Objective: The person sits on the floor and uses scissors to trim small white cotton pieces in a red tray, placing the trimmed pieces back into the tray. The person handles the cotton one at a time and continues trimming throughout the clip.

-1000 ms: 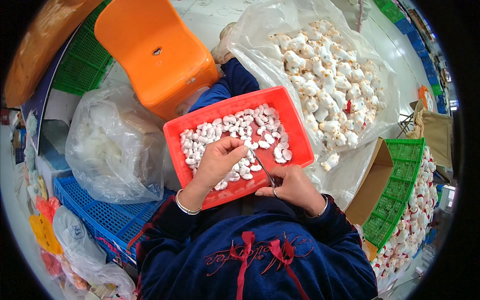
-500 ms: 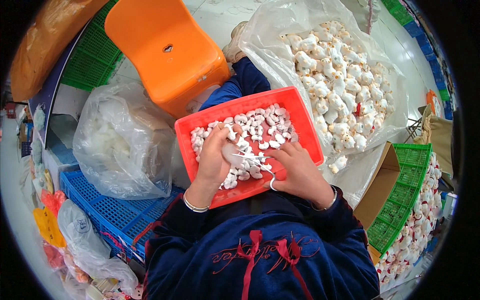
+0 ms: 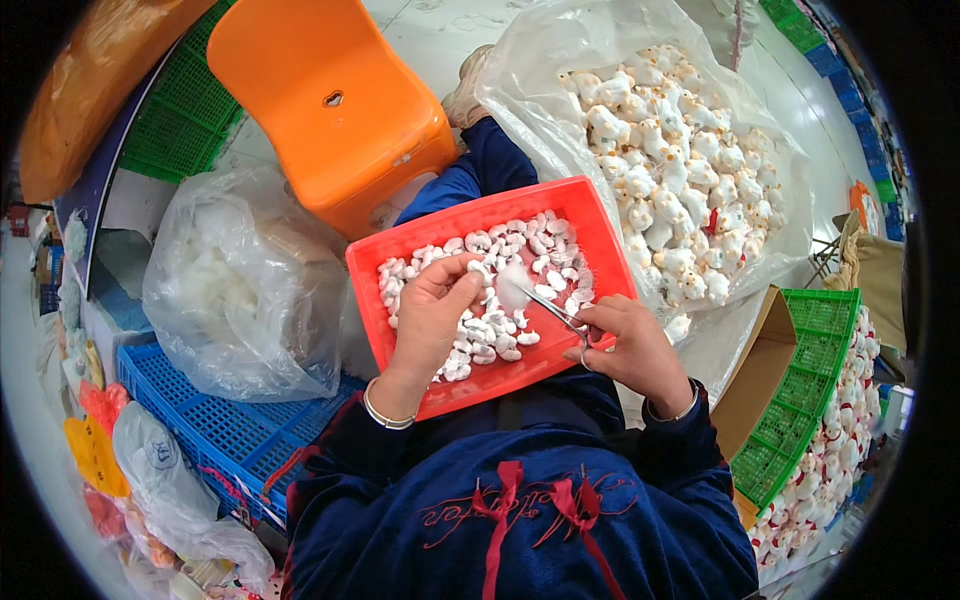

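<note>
My left hand (image 3: 428, 318) is closed in a pinch on a small white plush piece (image 3: 478, 268) over the red tray (image 3: 612, 238). My right hand (image 3: 632, 342) grips metal forceps (image 3: 560, 314) by their scissor-like finger loops. At the forceps' tip sits a tuft of white stuffing (image 3: 515, 288), a little to the right of the plush piece and apart from it. Many small curved white plush pieces (image 3: 485, 330) lie loose in the tray below both hands. The tray rests at my lap.
A clear bag of white stuffing (image 3: 240, 290) stands at left by a blue crate (image 3: 200, 400). An orange stool (image 3: 330, 110) is beyond the tray. At right lie a large bag of white plush toys (image 3: 680, 180), a cardboard box (image 3: 765, 370) and a green crate (image 3: 810, 390).
My right hand has drawn the forceps back to the right and lower, away from my left hand. The stuffing has moved from beside my left palm to the forceps' tip.
</note>
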`<state>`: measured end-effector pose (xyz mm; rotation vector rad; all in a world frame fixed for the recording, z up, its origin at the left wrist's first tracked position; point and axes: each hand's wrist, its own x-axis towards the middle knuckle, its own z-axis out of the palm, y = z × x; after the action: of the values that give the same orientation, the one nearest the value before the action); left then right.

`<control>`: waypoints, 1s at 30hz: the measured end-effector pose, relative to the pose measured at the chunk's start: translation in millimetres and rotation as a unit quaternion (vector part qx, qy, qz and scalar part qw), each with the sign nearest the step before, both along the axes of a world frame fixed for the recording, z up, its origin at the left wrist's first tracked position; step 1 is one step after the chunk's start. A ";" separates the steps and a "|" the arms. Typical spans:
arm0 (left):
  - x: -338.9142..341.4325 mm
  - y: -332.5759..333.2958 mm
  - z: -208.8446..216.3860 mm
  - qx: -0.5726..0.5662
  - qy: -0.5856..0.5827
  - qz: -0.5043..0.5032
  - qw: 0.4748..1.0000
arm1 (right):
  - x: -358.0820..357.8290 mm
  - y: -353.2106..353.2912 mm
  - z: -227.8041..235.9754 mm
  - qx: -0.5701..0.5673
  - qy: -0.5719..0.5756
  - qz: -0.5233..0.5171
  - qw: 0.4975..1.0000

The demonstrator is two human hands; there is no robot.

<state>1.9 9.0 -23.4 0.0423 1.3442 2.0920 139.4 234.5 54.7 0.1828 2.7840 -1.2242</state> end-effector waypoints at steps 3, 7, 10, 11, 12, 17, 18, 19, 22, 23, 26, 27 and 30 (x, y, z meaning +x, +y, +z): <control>4.9 3.0 1.0 -0.013 0.014 -0.026 0.999 | -1.4 -1.9 -1.7 0.015 0.003 0.019 1.000; 6.1 3.5 8.5 -0.018 -0.002 -0.033 0.999 | -2.4 -2.0 -4.1 0.041 -0.012 0.022 0.999; 6.6 4.3 7.9 -0.019 -0.016 -0.027 0.999 | -0.9 -0.4 -4.7 0.048 -0.013 0.036 0.998; 7.4 4.7 7.1 -0.020 -0.014 -0.026 0.999 | -0.6 -0.1 -5.1 0.051 -0.012 0.037 0.998; 8.2 5.2 6.7 -0.021 -0.011 -0.025 0.999 | -0.5 0.3 -5.2 0.054 -0.011 0.038 0.998; 10.7 4.4 5.5 -0.004 -0.040 -0.055 0.998 | -4.2 -2.1 -0.9 0.027 -0.003 0.031 0.999; 8.7 1.1 4.2 0.009 -0.047 -0.069 0.996 | -4.8 -2.2 -0.8 0.016 0.005 0.026 1.000; 7.1 -0.9 3.7 0.012 -0.045 -0.076 0.996 | -3.9 -2.6 -2.3 0.013 -0.003 0.023 1.000; 5.8 -0.8 7.5 0.001 -0.041 -0.087 0.995 | -0.1 -3.8 -7.5 0.012 -0.015 0.018 1.000; 10.0 2.4 8.3 -0.017 -0.042 -0.085 0.995 | 0.9 -3.3 -7.4 0.017 -0.012 0.018 1.000; 10.5 4.4 14.1 -0.043 -0.033 -0.098 0.994 | 2.5 -1.2 -9.4 0.015 -0.008 0.025 1.000; 8.5 4.0 15.4 -0.048 -0.027 -0.106 0.993 | 2.5 -0.1 -10.0 0.011 -0.007 0.028 1.000; 3.8 0.6 11.5 -0.044 -0.024 -0.156 0.986 | 3.0 4.1 -1.9 0.093 -0.027 0.060 0.993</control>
<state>5.8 9.5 -11.9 0.1557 1.3074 1.7602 142.4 238.6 52.8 0.0589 2.8129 -0.9204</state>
